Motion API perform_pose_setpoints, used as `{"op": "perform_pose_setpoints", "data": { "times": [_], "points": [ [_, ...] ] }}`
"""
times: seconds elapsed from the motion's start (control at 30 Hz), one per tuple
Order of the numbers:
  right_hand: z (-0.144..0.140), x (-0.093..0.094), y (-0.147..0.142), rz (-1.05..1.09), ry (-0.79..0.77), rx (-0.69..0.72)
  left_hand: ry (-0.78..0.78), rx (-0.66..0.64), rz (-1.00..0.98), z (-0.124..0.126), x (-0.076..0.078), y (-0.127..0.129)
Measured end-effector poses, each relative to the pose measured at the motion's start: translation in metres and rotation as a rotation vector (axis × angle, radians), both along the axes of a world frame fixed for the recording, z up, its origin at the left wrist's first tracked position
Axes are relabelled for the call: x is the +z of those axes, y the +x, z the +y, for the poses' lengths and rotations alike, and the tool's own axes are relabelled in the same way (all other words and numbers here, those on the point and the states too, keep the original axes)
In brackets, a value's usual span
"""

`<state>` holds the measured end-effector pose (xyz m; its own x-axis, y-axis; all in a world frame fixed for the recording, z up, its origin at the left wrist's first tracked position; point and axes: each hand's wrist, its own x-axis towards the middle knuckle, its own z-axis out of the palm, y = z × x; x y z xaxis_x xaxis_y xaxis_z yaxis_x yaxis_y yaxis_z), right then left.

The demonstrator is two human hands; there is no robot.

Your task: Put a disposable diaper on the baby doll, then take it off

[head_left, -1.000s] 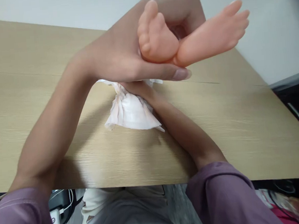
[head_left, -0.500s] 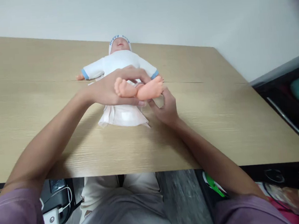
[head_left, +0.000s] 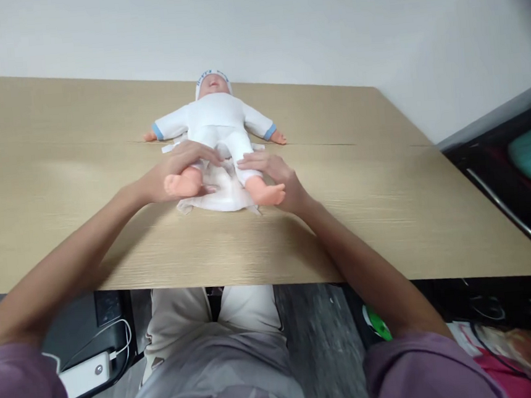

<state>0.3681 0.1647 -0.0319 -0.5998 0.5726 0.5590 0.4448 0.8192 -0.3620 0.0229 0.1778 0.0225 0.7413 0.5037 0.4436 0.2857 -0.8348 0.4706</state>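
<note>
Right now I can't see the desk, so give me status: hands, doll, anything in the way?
Left hand on doll leg, right hand on the other. Doll on its back over white cloth. Nothing else on table.

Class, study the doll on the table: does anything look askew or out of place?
Little stands out. The doll lies on its back on the table; only the white cloth under its legs is rumpled, with the left hand and right hand resting there.

Bare table (head_left: 387,213) all around the doll (head_left: 216,120), wall (head_left: 278,24) close behind its head.
</note>
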Motion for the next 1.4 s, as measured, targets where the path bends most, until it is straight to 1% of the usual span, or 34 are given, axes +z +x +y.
{"op": "perform_pose_setpoints", "data": {
  "times": [0.1,0.17,0.23,0.3,0.4,0.5,0.57,0.63,0.73,0.83,0.93,1.03,1.13,1.23,1.33,1.4],
  "points": [
    [0.003,-0.013,0.019,-0.143,-0.058,-0.028,0.027,0.017,0.107,0.004,-0.016,-0.034],
    [0.004,-0.019,0.024,-0.203,-0.084,-0.044,0.03,0.015,0.16,0.005,-0.028,-0.05],
    [0.003,-0.021,0.023,-0.212,-0.09,-0.03,0.007,0.019,0.194,0.004,-0.038,-0.059],
    [0.002,-0.022,0.021,-0.19,-0.082,-0.003,-0.011,0.028,0.201,0.002,-0.044,-0.061],
    [0.003,-0.022,0.021,-0.135,-0.093,0.037,-0.018,0.007,0.21,0.002,-0.048,-0.061],
    [0.008,-0.022,0.026,-0.071,-0.162,0.048,-0.036,-0.031,0.238,0.003,-0.047,-0.062],
    [0.011,-0.02,0.029,-0.036,-0.221,0.054,-0.067,-0.039,0.25,0.003,-0.044,-0.063],
    [0.011,-0.014,0.03,-0.018,-0.258,0.071,-0.112,-0.036,0.253,0.0,-0.037,-0.063],
    [-0.002,-0.002,0.021,-0.06,-0.215,0.065,-0.145,-0.017,0.236,-0.01,-0.027,-0.056],
    [-0.027,0.003,0.003,-0.214,-0.089,-0.04,-0.094,0.077,0.243,-0.021,-0.027,-0.043],
    [-0.048,-0.002,-0.018,-0.324,-0.002,-0.189,0.027,0.199,0.307,-0.029,-0.035,-0.028],
    [-0.051,-0.009,-0.03,-0.334,0.015,-0.289,0.112,0.265,0.348,-0.029,-0.037,-0.017],
    [-0.033,-0.008,-0.033,-0.245,-0.01,-0.36,0.071,0.321,0.3,-0.018,-0.028,-0.012],
    [-0.001,0.0,-0.034,-0.042,-0.037,-0.436,0.005,0.414,0.15,0.006,-0.013,-0.008],
    [0.042,0.006,-0.039,0.162,-0.02,-0.455,0.004,0.469,-0.02,0.041,-0.004,-0.002],
    [0.075,0.005,-0.043,0.244,-0.017,-0.449,-0.008,0.487,-0.091,0.072,-0.005,0.002]
  ]
}}
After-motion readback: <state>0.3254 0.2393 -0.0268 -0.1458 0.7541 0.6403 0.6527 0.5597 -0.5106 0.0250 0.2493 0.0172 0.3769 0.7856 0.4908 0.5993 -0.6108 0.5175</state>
